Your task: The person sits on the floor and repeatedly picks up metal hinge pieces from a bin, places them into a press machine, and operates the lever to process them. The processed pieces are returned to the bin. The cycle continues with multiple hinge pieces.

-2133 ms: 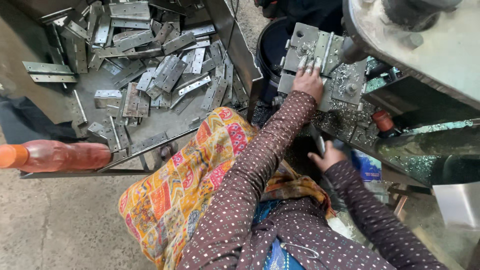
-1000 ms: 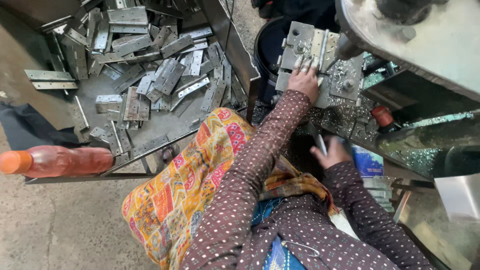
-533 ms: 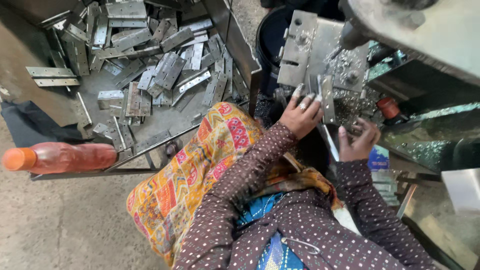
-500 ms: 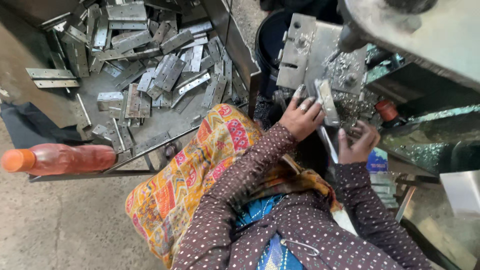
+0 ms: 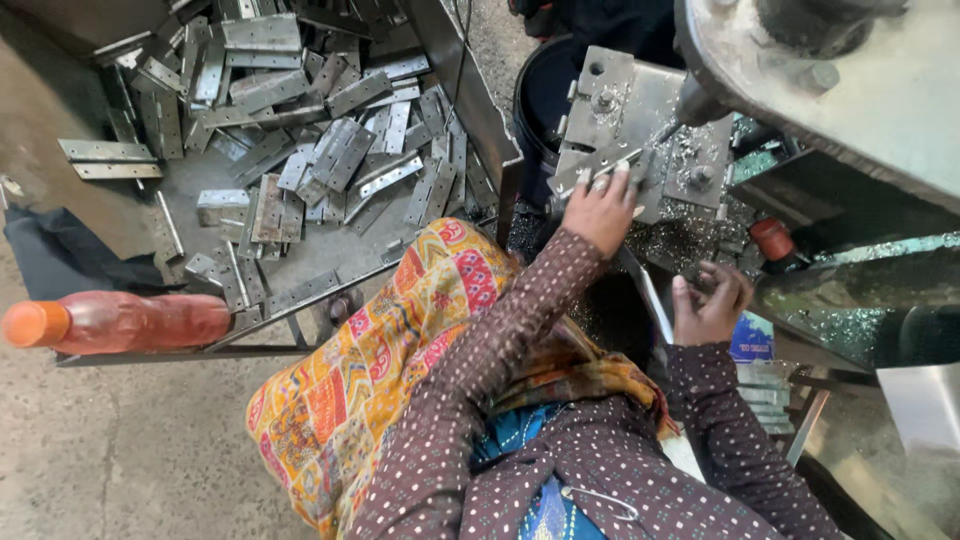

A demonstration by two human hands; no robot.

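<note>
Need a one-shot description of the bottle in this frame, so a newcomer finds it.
Start at the big tray of grey metal hinges at upper left, then go to its near-left edge. The bottle lies on its side there, on the frame rail. It is the only clear reddish thing with an orange cap among flat grey steel pieces.

Single head-worn view, looking steeply down from above the seated person's lap, close to both arms. Faces the grey metal jig plate [image 5: 640,120] at upper right. Left of that plate, a tray of metal hinges [image 5: 300,150]; below the tray, concrete floor.
</note>
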